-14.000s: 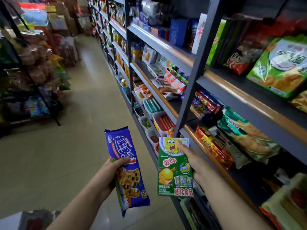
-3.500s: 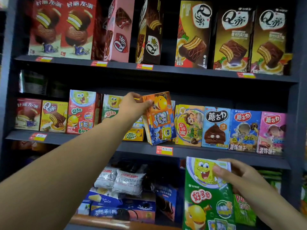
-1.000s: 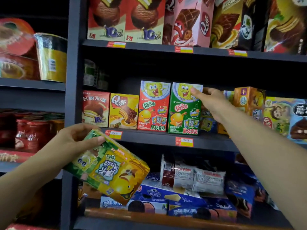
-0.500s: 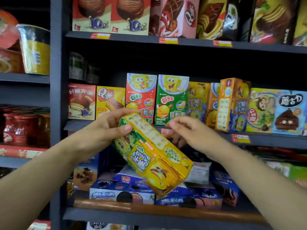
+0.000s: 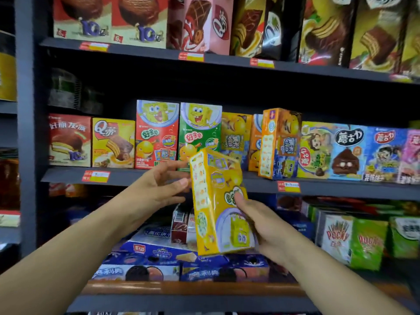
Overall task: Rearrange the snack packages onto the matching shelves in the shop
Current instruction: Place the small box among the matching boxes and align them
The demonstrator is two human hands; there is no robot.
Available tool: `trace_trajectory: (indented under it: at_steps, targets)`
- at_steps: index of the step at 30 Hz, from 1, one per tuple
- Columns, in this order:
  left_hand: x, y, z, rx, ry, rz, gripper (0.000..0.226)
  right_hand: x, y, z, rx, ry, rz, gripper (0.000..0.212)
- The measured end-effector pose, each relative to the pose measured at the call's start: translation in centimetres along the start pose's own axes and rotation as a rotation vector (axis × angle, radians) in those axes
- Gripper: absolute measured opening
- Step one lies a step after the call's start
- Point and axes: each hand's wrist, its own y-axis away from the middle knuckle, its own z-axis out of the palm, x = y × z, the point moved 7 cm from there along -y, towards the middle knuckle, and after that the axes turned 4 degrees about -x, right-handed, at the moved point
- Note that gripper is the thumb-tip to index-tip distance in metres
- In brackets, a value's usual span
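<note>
Yellow box [image 5: 218, 205] near upright, held in front of the middle shelf [image 5: 227, 180]. Right hand [image 5: 261, 226] at its 4 o'clock grips the lower end, thumb on the front face. Left hand [image 5: 159, 189] at 9 o'clock, fingers loosely spread, thumb tip on the box's side. Green box [image 5: 200, 130] at 12 o'clock stands on the shelf beside a red box [image 5: 156, 133].
</note>
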Motion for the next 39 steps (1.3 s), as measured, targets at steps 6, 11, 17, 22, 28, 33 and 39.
trace_trajectory:
  at_steps: [6, 11, 17, 22, 28, 33, 39]
  targets:
    - [0.0, 0.4, 2.8, -0.033, -0.079, -0.085, 0.06, -2.4, 1.2, -1.7, 0.173, 0.068, -0.233, 0.046]
    - [0.6, -0.2, 4.5, -0.033, -0.2, -0.041, 0.045, -5.6, 2.1, -2.7, 0.255, 0.352, -0.324, 0.052]
    - [1.9, -1.1, 5.5, -0.017, -0.195, 0.029, 0.032, -12.3, 3.0, -4.7, 0.325, 0.592, -0.415, 0.058]
    - [3.3, -2.0, 5.1, 0.018, -0.212, 0.046, 0.033, -13.5, 3.3, -4.5, 0.27, 0.746, -0.349, 0.067]
    - [3.6, -1.7, 5.3, -0.062, -0.414, 0.082, 0.046, -8.2, 3.2, -4.1, 0.043, 1.006, -0.019, 0.052]
    - [2.1, -1.4, 3.2, 0.111, -0.245, 0.052, 0.076, -6.0, 3.0, -5.4, 0.088, 0.69, -0.012, 0.033]
    - [0.4, -1.5, 3.8, -0.003, -0.026, -0.052, 0.093, -3.7, 2.6, -5.3, 0.11, 0.321, -0.048, 0.061]
